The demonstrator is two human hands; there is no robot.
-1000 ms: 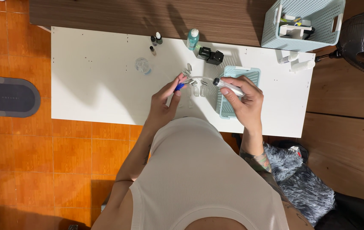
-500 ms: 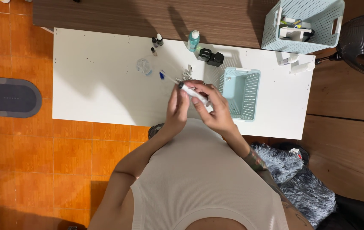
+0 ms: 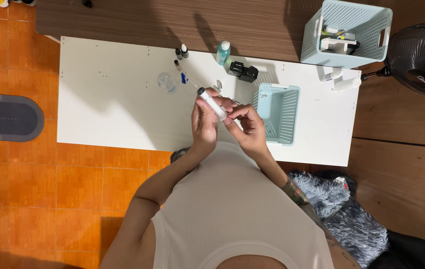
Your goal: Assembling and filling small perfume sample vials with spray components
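Both hands now meet on the white tube (image 3: 213, 105), held over the white table (image 3: 113, 109): left hand (image 3: 204, 124) wraps it, right hand (image 3: 246, 123) pinches its near end. A second ago we held them apart; blue basket (image 3: 278, 113) sits just right.

Overhead view of the room. A white rectangular table (image 3: 113, 109) occupies the frame's centre, standing on orange floor tiles (image 3: 38, 189). A dark oval mat (image 3: 7, 117) lies at left. Brown wood flooring (image 3: 401, 164) fills the right side; a black fan (image 3: 424, 57) sits upper right, a grey shaggy rug (image 3: 342, 219) lower right.
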